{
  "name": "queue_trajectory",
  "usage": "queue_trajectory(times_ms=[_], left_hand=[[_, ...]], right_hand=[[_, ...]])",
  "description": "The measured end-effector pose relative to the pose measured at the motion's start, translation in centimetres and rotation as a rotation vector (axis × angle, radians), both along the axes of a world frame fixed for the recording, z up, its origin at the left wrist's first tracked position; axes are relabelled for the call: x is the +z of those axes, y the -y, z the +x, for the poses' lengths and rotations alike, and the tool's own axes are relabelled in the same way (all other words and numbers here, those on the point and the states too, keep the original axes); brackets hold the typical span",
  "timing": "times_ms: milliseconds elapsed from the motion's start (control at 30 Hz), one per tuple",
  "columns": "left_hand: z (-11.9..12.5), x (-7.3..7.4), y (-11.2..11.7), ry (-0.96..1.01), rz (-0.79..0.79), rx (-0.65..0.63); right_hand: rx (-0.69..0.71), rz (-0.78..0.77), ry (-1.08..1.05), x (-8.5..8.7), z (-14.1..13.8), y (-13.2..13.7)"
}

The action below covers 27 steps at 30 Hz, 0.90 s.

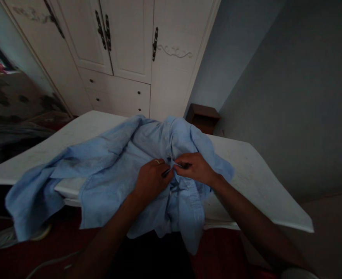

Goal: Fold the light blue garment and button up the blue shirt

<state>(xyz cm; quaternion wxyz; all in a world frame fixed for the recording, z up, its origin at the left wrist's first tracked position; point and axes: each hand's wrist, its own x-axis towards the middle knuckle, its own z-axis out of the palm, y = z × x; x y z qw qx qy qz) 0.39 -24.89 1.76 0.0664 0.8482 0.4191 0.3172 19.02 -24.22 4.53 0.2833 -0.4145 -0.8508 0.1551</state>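
Observation:
A light blue button-up shirt (109, 162) lies spread over a white table (255, 174), its hem and one sleeve hanging off the near edge. My left hand (152, 179) pinches the shirt's front placket at the middle, a ring on one finger. My right hand (195, 167) pinches the facing edge of the placket right beside it; the fingertips of both hands meet at a button. White buttons run up the placket beyond my hands toward the collar.
A white wardrobe (124, 42) with dark handles and drawers stands behind the table. A small brown wooden stand (202, 116) sits by the blue-grey wall. Dark bedding lies at the left. The floor below is red.

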Motion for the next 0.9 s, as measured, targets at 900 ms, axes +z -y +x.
queue_trajectory(times_ms=[900], left_hand=[[-0.9, 0.0, 0.0, 0.121, -0.154, -0.184]], right_hand=[[-0.065, -0.609, -0.534, -2.4, 0.7, -0.8]])
